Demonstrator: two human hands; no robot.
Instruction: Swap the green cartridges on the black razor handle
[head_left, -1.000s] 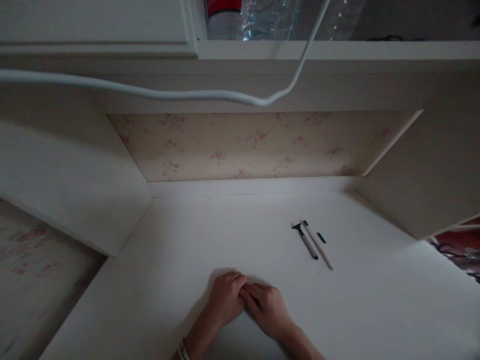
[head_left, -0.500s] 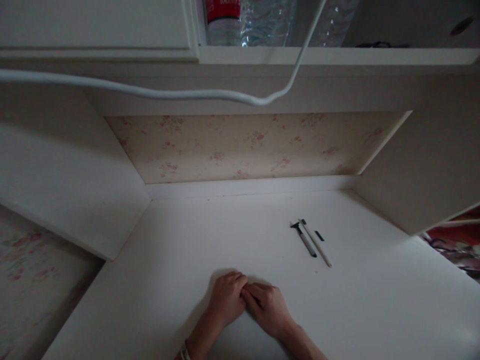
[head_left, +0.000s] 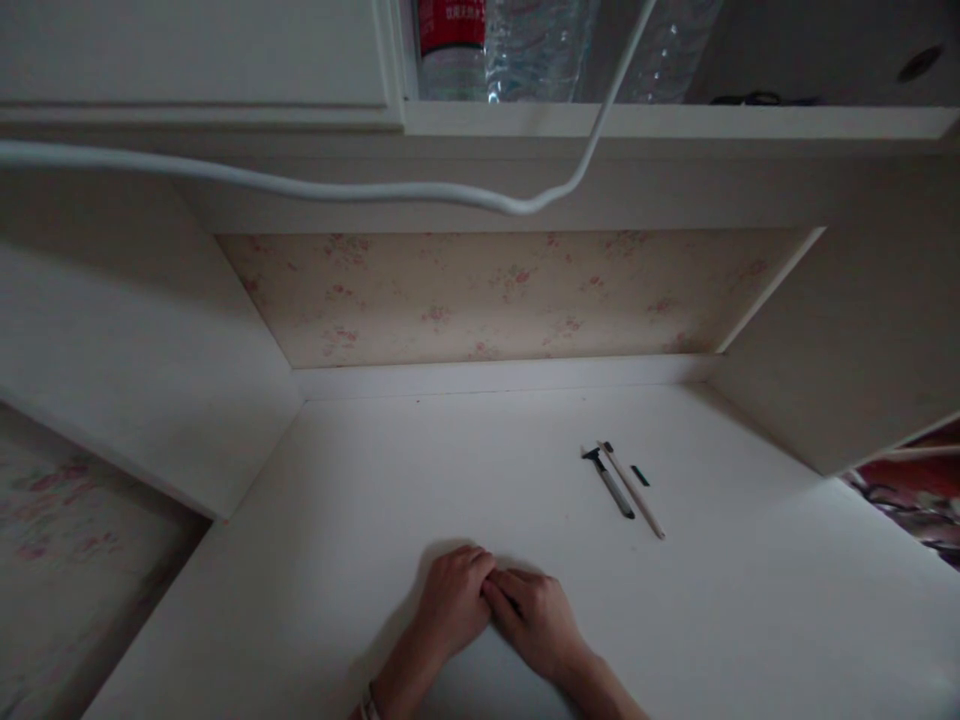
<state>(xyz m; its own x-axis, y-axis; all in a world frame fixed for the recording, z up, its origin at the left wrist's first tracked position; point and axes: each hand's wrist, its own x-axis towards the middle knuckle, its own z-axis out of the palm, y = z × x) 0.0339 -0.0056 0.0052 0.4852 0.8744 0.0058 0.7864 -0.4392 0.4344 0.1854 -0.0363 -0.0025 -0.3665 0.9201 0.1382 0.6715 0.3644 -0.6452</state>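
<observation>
My left hand (head_left: 455,598) and my right hand (head_left: 538,612) rest together on the white desk (head_left: 315,600). Their fingers are curled in and touch each other at the middle. I see nothing held in either, though the undersides of the palms are hidden. Beyond my right hand lies a tool with a grey handle and a black crosswise head (head_left: 615,490), shaped like a razor. Alongside it is a thin, pale, pencil-like stick (head_left: 637,497). A small black piece (head_left: 608,447) sits by the stick's far end, and a short dark green strip (head_left: 640,475) lies to the right.
A white cable (head_left: 390,191) hangs across the view above the desk. Over it, an open cupboard shelf (head_left: 750,122) holds clear plastic bottles (head_left: 536,50), one with a red label. Side panels (head_left: 817,370) flank the desk, and flowered wallpaper (head_left: 510,295) covers the back.
The whole view has shifted very slightly, so things sit a little lower in it. Both hands and the things on the desk stay where they were.
</observation>
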